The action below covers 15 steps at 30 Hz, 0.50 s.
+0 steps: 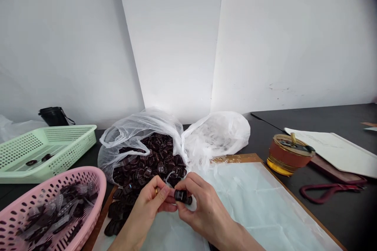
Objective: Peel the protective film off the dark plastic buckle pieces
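Note:
A small glossy black-brown buckle-like piece (180, 195) is pinched between the thumb and fingers of my right hand (203, 204). My left hand (151, 200), with a ring on one finger, meets it fingertip to fingertip and pinches a thin translucent strip (169, 191) beside the piece. Just behind both hands, a clear plastic bag (118, 137) lies open with a heap of similar dark pieces (153, 157) spilling out. More dark pieces (118, 210) lie left of my left wrist.
A pink basket (100, 188) holds dark pieces with clear strips; behind it stands a green basket (85, 137). A white bag (220, 133) lies behind the pale sheet (250, 204). At right are an amber round container (290, 155), red-handled scissors (324, 193) and a notebook (338, 149).

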### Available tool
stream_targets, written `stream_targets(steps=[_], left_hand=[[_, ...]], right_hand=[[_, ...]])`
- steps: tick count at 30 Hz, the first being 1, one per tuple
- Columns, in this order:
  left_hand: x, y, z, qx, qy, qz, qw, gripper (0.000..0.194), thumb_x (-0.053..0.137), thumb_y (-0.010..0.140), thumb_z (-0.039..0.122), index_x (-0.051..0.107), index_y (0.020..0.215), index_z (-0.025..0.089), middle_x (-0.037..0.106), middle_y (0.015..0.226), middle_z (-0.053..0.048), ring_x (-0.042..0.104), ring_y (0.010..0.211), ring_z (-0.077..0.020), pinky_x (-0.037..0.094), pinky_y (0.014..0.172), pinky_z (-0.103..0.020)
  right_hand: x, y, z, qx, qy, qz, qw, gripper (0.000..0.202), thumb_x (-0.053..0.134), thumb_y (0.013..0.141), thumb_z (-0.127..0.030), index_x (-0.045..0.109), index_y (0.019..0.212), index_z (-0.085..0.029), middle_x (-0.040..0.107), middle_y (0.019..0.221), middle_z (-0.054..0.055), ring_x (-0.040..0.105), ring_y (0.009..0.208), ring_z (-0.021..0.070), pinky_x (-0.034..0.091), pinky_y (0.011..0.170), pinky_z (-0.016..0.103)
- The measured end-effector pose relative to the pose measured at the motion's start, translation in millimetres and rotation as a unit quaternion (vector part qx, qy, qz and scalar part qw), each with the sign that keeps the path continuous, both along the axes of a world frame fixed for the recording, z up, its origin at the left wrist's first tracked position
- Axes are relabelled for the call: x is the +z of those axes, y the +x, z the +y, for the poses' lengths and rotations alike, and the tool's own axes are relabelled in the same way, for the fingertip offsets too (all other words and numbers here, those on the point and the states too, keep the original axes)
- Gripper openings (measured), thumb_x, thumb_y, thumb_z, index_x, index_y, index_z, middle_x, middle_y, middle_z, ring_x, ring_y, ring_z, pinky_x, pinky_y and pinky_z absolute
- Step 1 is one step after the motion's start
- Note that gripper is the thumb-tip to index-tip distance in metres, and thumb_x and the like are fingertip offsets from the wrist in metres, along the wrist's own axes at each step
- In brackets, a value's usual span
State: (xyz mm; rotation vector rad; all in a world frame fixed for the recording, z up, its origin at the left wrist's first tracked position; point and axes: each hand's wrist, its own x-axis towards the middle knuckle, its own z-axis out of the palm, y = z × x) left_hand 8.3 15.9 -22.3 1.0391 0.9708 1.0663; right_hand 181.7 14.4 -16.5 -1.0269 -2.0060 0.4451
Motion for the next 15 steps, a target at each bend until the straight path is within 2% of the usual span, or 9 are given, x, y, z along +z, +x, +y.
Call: stream_targets(steps=[4, 6, 9, 12, 15], left_hand=[[-0.5, 0, -1, -0.008, 0.007, 0.001, 1.000, 0.032, 0.072, 0.080, 0.046, 0.057, 0.072, 0.019, 0.069, 0.076, -0.001, 0.063, 0.072, -0.0166, 0.052, 0.067, -0.028], [0.5, 2, -1, -0.015, 0.013, -0.012, 1.000, 0.028, 0.068, 0.084, 0.045, 0.060, 0.079, 0.019, 0.067, 0.078, -0.001, 0.061, 0.073, -0.0161, 0.052, 0.067, -0.029], [1.0, 4, 0, -0.031, 0.037, 0.000, 0.999, 0.026, 0.072, 0.080, 0.042, 0.062, 0.088, 0.019, 0.060, 0.072, 0.003, 0.057, 0.066, -0.0135, 0.050, 0.063, -0.026], [-0.8, 4, 2, -0.035, 0.073, 0.061, 0.995, 0.022, 0.076, 0.077, 0.035, 0.063, 0.081, 0.018, 0.054, 0.065, 0.006, 0.053, 0.058, -0.0108, 0.046, 0.057, -0.023], [-3.7, 3, 3, -0.031, 0.078, 0.080, 0.993, 0.020, 0.075, 0.076, 0.033, 0.061, 0.076, 0.018, 0.055, 0.065, 0.006, 0.051, 0.057, -0.0106, 0.045, 0.056, -0.023]], right_hand=[[-1.6, 1, 1, 0.003, -0.002, 0.006, 1.000, 0.027, 0.058, 0.072, -0.004, 0.064, 0.092, -0.021, 0.060, 0.086, 0.004, 0.060, 0.077, 0.0190, 0.047, 0.064, 0.029], [-1.7, 2, 1, 0.003, -0.002, 0.008, 1.000, 0.028, 0.059, 0.071, -0.004, 0.065, 0.092, -0.021, 0.060, 0.086, 0.004, 0.059, 0.076, 0.0186, 0.046, 0.064, 0.028], [-2.9, 1, 1, 0.000, -0.001, 0.012, 1.000, 0.029, 0.061, 0.071, -0.004, 0.066, 0.094, -0.021, 0.060, 0.085, 0.004, 0.059, 0.075, 0.0182, 0.046, 0.064, 0.028], [-6.5, -3, -1, 0.002, -0.004, 0.005, 1.000, 0.030, 0.063, 0.071, -0.005, 0.068, 0.096, -0.021, 0.059, 0.084, 0.004, 0.058, 0.074, 0.0183, 0.045, 0.062, 0.028], [-8.7, -8, -4, 0.010, -0.011, -0.011, 1.000, 0.029, 0.065, 0.072, -0.008, 0.070, 0.098, -0.020, 0.060, 0.084, 0.005, 0.058, 0.075, 0.0194, 0.044, 0.062, 0.028]])
